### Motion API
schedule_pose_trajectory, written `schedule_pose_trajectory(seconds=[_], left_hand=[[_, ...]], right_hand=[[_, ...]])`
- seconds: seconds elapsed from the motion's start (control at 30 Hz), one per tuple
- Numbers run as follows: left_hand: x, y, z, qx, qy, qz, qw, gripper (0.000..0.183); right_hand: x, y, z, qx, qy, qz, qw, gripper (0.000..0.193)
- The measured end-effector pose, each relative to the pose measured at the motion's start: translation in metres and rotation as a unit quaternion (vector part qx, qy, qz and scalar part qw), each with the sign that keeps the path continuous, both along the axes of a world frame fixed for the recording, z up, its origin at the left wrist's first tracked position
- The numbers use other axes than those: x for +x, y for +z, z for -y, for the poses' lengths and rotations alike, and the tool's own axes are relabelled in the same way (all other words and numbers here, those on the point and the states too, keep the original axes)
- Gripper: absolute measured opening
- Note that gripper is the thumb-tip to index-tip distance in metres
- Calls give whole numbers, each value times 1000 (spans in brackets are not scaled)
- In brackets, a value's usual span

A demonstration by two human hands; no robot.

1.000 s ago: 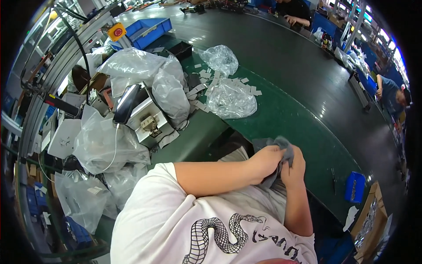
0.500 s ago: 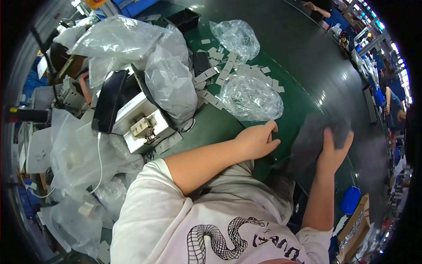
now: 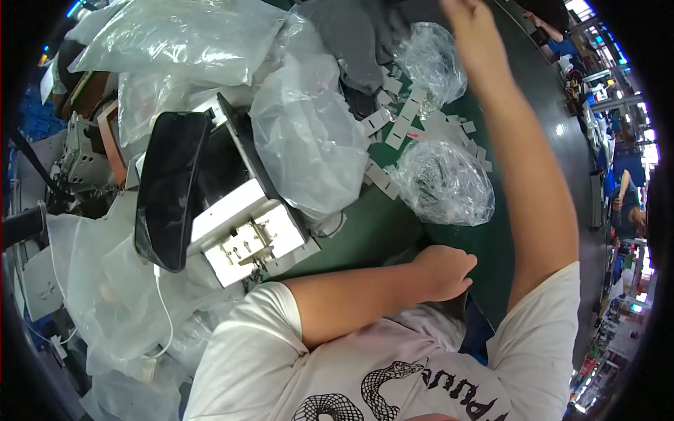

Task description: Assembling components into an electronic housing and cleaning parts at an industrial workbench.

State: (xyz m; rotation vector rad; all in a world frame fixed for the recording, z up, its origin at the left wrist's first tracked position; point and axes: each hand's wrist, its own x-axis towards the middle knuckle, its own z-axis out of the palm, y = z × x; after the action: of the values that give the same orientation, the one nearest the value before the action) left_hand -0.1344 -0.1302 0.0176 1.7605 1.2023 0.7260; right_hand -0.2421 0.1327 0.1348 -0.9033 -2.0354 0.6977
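My left hand (image 3: 446, 274) rests near my body at the table's near side, its fingers curled in with nothing showing in them. My right arm stretches far forward, and my right hand (image 3: 472, 17) is cut off by the top edge, so its fingers are hard to read. A dark grey cloth (image 3: 344, 38) is spread at the far side, left of my right hand; whether the hand still grips it cannot be seen. Below lie crumpled clear plastic bags (image 3: 444, 181) and small pale rectangular pieces (image 3: 404, 123) on the green table mat (image 3: 351, 242).
At left stands a metal box-shaped fixture (image 3: 242, 242) with a black phone (image 3: 168, 189) leaning on it, a white cable (image 3: 167, 309) running down. Large translucent plastic bags (image 3: 309, 133) crowd around it. Beyond the table's right side, other people (image 3: 625, 203) are at work.
My right hand has swung from the right side up to the far edge, and the grey cloth now lies at the far middle. My left hand's fingers have curled in. The view has shifted.
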Motion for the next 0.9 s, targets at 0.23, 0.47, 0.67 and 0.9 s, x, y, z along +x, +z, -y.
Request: schedule_pose_trajectory(seconds=[0.23,0.47,0.67,0.9], left_hand=[[-4,2,4,-12,6,12,1000,26],[-2,0,4,-19,1,14,1000,26],[-3,1,4,-13,5,13,1000,24],[-4,1,4,6,15,28,999,23]], right_hand=[[16,-71,83,80,147,430,887,20],[13,-83,86,156,175,430,872,18],[23,-66,79,45,133,343,929,18],[38,-48,68,-157,95,157,970,22]])
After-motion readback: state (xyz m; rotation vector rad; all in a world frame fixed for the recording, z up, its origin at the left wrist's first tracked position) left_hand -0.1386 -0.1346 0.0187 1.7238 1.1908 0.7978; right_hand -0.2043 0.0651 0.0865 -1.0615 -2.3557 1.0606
